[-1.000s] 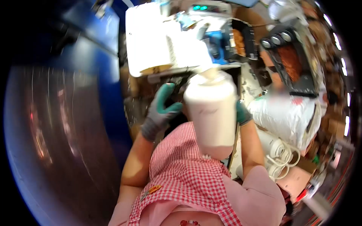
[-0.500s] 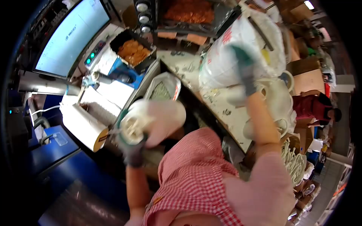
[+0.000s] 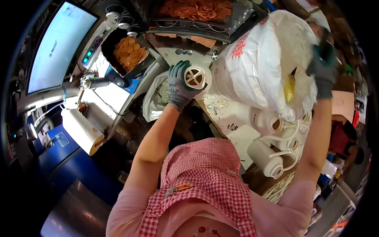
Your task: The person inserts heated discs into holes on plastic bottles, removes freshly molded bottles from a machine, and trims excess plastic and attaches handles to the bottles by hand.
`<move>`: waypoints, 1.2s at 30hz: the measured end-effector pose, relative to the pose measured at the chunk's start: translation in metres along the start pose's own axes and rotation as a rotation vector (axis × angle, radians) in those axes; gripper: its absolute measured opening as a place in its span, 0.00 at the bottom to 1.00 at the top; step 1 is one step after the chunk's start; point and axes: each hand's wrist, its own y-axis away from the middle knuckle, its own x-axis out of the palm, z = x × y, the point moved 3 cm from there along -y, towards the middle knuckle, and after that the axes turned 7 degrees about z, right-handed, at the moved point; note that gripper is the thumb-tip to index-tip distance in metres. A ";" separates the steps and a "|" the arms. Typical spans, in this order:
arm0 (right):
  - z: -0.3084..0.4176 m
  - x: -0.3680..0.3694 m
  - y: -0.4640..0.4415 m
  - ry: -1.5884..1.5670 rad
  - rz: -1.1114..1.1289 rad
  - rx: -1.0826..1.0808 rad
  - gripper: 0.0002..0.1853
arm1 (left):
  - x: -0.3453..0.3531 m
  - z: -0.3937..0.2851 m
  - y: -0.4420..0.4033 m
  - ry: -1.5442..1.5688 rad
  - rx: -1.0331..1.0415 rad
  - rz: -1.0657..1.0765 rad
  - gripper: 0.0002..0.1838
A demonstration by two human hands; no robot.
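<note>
Gloved in grey and green, my left hand (image 3: 181,83) is wrapped round a white plastic container (image 3: 207,81), whose round end with a cross-shaped insert faces me. My right hand (image 3: 324,67), also gloved, is raised at the right beside a large white plastic bag (image 3: 248,59). A dark object shows at its fingers, but blur hides what it is. Inside the bag's opening lies a yellow item (image 3: 289,89) with a dark pointed tip. White containers with looped handles (image 3: 266,158) lie on the bench below the bag.
A lit monitor (image 3: 59,47) stands at the left. Near it are a black box of copper-coloured discs (image 3: 128,53) and a white cylindrical device (image 3: 81,128). A tray of similar discs (image 3: 197,10) is at the top. A person in dark red (image 3: 342,136) is at the far right.
The view has turned towards the bench and bag. My left hand has lifted the container, its end now facing me. My right hand has moved right, past the bag.
</note>
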 end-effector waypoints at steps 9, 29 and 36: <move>0.139 -0.081 0.056 -1.569 -0.265 -0.077 0.12 | 0.007 0.012 0.001 -0.012 -0.037 0.006 0.46; 0.222 -0.031 0.053 -1.080 -0.320 -0.329 0.14 | 0.002 0.010 0.001 0.023 -0.022 -0.031 0.42; 0.114 0.020 0.003 0.056 0.077 -0.059 0.31 | -0.060 -0.004 0.041 0.250 -0.015 -0.241 0.43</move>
